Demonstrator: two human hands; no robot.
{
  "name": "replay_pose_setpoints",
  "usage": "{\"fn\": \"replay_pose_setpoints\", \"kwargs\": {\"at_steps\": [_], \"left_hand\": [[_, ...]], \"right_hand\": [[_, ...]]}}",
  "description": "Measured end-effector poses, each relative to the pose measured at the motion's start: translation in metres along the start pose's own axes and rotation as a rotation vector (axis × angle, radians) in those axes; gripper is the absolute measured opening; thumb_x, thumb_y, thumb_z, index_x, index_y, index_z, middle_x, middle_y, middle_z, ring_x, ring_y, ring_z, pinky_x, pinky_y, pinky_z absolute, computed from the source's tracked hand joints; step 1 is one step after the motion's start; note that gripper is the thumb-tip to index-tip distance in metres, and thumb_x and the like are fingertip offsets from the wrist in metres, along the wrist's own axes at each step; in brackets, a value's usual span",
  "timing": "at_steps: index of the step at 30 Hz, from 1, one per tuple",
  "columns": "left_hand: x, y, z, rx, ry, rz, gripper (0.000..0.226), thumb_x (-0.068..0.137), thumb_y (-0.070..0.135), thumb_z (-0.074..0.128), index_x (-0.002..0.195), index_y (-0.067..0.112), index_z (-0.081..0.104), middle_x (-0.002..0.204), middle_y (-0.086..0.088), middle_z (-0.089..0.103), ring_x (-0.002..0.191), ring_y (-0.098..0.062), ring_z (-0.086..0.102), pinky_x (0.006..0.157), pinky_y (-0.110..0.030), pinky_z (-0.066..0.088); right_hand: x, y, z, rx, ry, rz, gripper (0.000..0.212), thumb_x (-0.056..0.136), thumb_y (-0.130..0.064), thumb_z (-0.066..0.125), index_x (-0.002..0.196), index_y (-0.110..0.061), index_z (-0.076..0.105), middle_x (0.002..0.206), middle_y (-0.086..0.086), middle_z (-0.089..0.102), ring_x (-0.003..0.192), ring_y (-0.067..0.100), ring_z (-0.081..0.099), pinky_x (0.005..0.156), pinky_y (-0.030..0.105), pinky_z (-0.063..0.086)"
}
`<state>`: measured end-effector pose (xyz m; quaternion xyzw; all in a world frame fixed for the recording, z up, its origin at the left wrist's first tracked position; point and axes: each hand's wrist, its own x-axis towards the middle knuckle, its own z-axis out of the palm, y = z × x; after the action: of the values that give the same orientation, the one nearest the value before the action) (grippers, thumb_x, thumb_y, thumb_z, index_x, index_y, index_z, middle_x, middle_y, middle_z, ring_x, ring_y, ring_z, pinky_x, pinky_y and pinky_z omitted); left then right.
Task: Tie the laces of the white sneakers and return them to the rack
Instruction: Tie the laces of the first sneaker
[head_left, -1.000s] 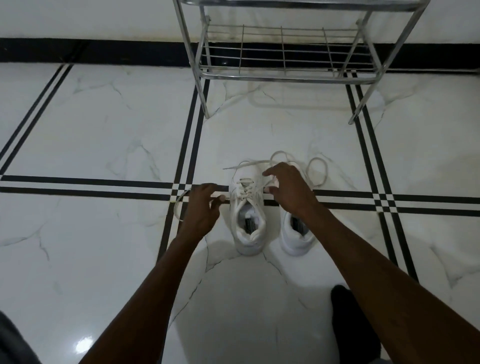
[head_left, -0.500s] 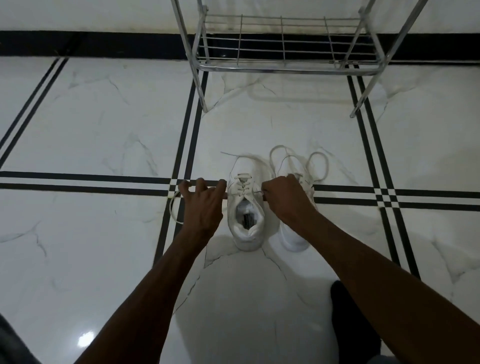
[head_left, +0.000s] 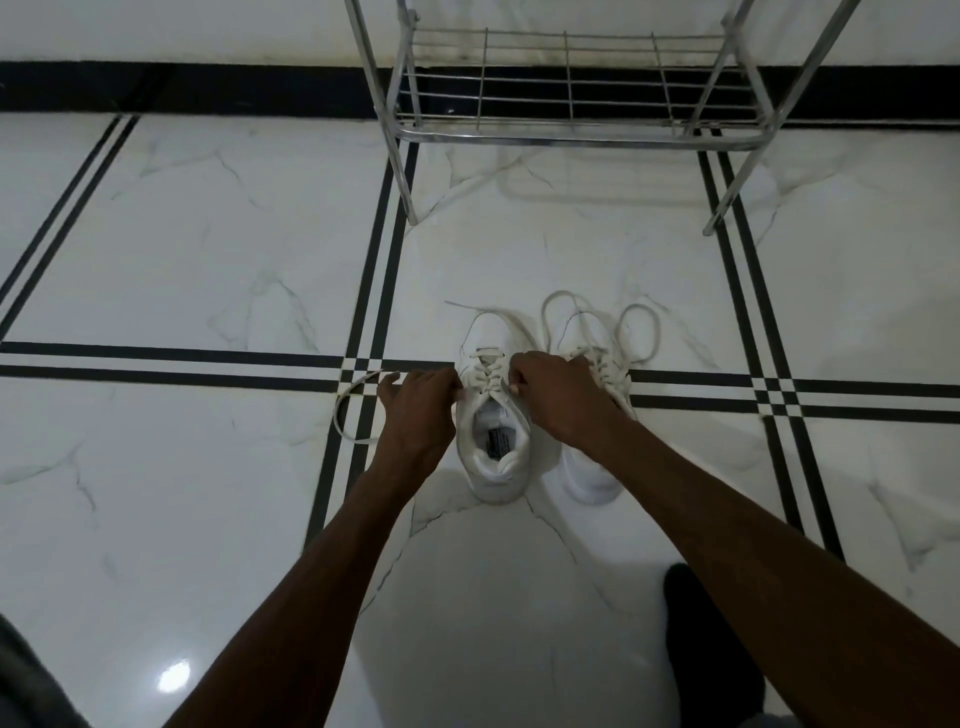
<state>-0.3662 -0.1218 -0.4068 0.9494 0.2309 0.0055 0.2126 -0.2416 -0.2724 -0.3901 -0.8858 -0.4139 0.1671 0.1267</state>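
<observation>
Right now, working from the left, a loose lace end (head_left: 349, 410) curls on the floor (head_left: 208, 249) just outside my left hand (head_left: 418, 402), which is closed with its fingers pinching that lace hard against the left edge of the left sneaker (head_left: 493, 431). That shoe sits between my two hands, heel toward me, its crossed laces (head_left: 485, 375) drawn up over the tongue but not yet knotted. My right hand (head_left: 558, 395) is curled on the other side, pinching the opposite lace at the top eyelets; its free end runs ahead of the hands over the toe. Under and just beyond the right hand is the right sneaker (head_left: 597, 467), partly hidden by my wrist, with its own laces (head_left: 641, 332) lying in slack loops on the floor past the knuckles. Well ahead of both hands stands the metal rack (head_left: 571, 130), its lower shelf bare. My worry: if I pull unevenly, one end may run short and leave too little for a bow. My right forearm could also nudge the second shoe, or I may catch its stray loop by mistake.
</observation>
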Motion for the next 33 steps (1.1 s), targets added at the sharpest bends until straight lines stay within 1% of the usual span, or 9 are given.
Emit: {"fn": "replay_pose_setpoints", "kwargs": {"at_steps": [6,9,11,15,19,22,25,27,33], "left_hand": [[-0.004,-0.007,0.0,-0.027,0.013,-0.017,0.032,0.079,-0.01,0.053,0.086,0.021,0.057,0.085,0.005,0.075,0.094,-0.021,0.069,0.118,-0.061,0.021],[-0.005,-0.012,-0.003,-0.236,-0.018,-0.042,0.019,0.09,0.0,0.057,0.086,0.018,0.062,0.089,0.002,0.077,0.083,-0.02,0.07,0.106,-0.059,0.045],[-0.003,-0.011,-0.013,-0.474,-0.042,-0.082,0.013,0.099,0.013,0.057,0.094,0.012,0.069,0.097,-0.001,0.079,0.092,-0.018,0.073,0.094,-0.048,0.055],[0.012,0.002,-0.04,-0.794,-0.167,-0.203,0.036,0.106,0.032,0.048,0.094,0.009,0.073,0.103,-0.002,0.079,0.104,-0.009,0.071,0.093,-0.029,0.051],[0.018,0.003,-0.039,-1.008,-0.195,-0.226,0.044,0.107,0.032,0.043,0.102,-0.005,0.067,0.107,-0.006,0.08,0.111,-0.015,0.072,0.098,-0.042,0.048],[0.02,0.006,-0.032,-1.161,-0.171,-0.276,0.04,0.107,0.032,0.045,0.094,-0.002,0.062,0.097,-0.013,0.079,0.105,-0.026,0.075,0.098,-0.047,0.049],[0.022,0.014,-0.026,-1.273,-0.156,-0.344,0.028,0.106,0.03,0.048,0.088,0.011,0.058,0.081,-0.006,0.07,0.092,-0.028,0.072,0.091,-0.045,0.048],[0.024,0.018,-0.022,-1.267,-0.147,-0.337,0.024,0.107,0.028,0.046,0.096,0.013,0.061,0.083,-0.003,0.066,0.089,-0.024,0.067,0.089,-0.043,0.047],[0.022,0.028,-0.022,-1.07,-0.124,-0.222,0.029,0.106,0.018,0.041,0.122,0.027,0.063,0.087,-0.004,0.065,0.083,-0.012,0.062,0.075,-0.023,0.051]], "right_hand": [[-0.008,-0.001,0.008,-0.21,-0.005,-0.071,0.021,0.1,-0.017,0.042,0.114,-0.009,0.055,0.117,0.009,0.058,0.106,0.031,0.058,0.087,0.047,0.042],[-0.006,0.0,0.008,-0.15,-0.054,-0.006,0.017,0.098,-0.017,0.047,0.112,-0.009,0.053,0.115,0.012,0.057,0.106,0.033,0.057,0.088,0.048,0.044],[-0.004,0.003,0.0,-0.011,-0.111,0.026,0.019,0.098,-0.021,0.046,0.108,-0.005,0.051,0.107,0.015,0.06,0.099,0.035,0.058,0.084,0.047,0.046],[0.005,0.002,-0.023,0.21,-0.231,0.1,0.022,0.101,-0.028,0.042,0.101,-0.007,0.047,0.085,0.009,0.061,0.078,0.026,0.058,0.071,0.037,0.04],[0.015,0.013,-0.037,0.12,-0.188,0.116,0.032,0.099,-0.039,0.05,0.09,-0.013,0.067,0.075,-0.002,0.066,0.073,0.016,0.063,0.068,0.031,0.043],[0.011,0.016,-0.054,0.437,-0.13,0.188,0.05,0.099,-0.049,0.049,0.067,-0.014,0.066,0.058,-0.006,0.061,0.055,0.008,0.055,0.062,0.024,0.041],[0.013,0.009,-0.054,1.088,-0.123,0.285,0.048,0.101,-0.048,0.044,0.082,-0.014,0.072,0.096,0.007,0.078,0.091,0.021,0.07,0.076,0.033,0.047],[0.018,0.006,-0.044,1.385,-0.101,0.295,0.04,0.103,-0.043,0.044,0.087,-0.016,0.068,0.106,0.008,0.077,0.104,0.025,0.07,0.075,0.034,0.046],[0.021,-0.005,-0.019,1.207,-0.054,0.261,0.024,0.104,-0.026,0.049,0.121,-0.024,0.066,0.091,-0.001,0.067,0.072,0.001,0.063,0.059,0.022,0.041]]}}
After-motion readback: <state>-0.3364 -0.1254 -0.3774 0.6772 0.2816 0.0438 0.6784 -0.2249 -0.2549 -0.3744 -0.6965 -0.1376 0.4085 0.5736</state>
